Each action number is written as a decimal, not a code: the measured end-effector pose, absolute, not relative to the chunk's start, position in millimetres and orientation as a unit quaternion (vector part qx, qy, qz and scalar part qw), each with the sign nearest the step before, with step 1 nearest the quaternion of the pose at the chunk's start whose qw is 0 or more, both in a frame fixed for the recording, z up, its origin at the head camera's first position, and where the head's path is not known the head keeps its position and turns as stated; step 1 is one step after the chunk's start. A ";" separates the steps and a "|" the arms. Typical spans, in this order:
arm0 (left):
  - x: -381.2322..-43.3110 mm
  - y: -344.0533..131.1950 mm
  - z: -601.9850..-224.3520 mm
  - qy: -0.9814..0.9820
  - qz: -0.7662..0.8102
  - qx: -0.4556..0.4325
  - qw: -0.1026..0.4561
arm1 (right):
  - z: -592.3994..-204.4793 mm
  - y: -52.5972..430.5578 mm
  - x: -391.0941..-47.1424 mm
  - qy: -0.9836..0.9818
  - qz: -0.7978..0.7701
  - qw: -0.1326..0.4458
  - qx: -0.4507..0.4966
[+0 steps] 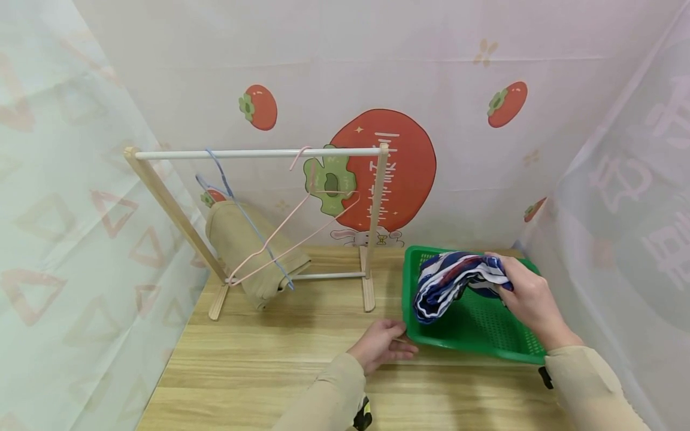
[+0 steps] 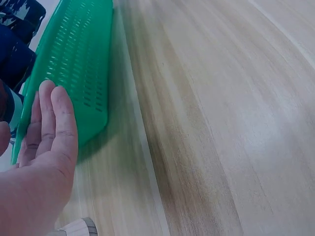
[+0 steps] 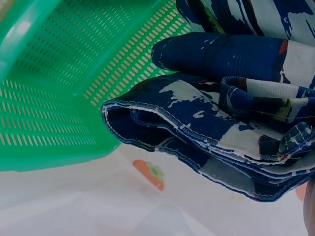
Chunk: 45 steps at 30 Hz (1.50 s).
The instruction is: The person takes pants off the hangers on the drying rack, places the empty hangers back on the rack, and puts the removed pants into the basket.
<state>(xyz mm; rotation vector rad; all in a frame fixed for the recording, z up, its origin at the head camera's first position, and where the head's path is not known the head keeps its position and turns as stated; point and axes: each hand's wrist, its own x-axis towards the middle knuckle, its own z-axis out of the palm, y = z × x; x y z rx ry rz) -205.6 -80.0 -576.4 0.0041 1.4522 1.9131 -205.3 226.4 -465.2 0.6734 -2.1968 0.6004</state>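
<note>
Over the green basket [image 1: 487,320], the right hand [image 1: 530,296] is gripping the patterned cloth [image 1: 458,281] by its right end, fingers curling around the fold. From that hand, the cloth is extending leftward, its loose end drooping toward the basket's left wall; whether it is touching the basket, I cannot tell. The right wrist view is showing the folded layers jutting out beyond the hand. The left hand [image 1: 381,344] is touching the basket at its near left corner, thumb resting at the rim and the other fingers reaching straight along the outer wall, well apart from the cloth. The basket is sitting on the bench [image 1: 302,359]. To its left, the rack [image 1: 253,154] is standing with the pink hanger [image 1: 287,219] and the blue hanger [image 1: 229,190] hooking over its bar, while the beige cloth [image 1: 232,239] is showing behind them.
</note>
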 end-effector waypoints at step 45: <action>-208.1 -90.2 -576.5 0.597 0.719 0.006 0.355 | -511.9 212.9 -201.0 -0.874 0.144 0.283 0.368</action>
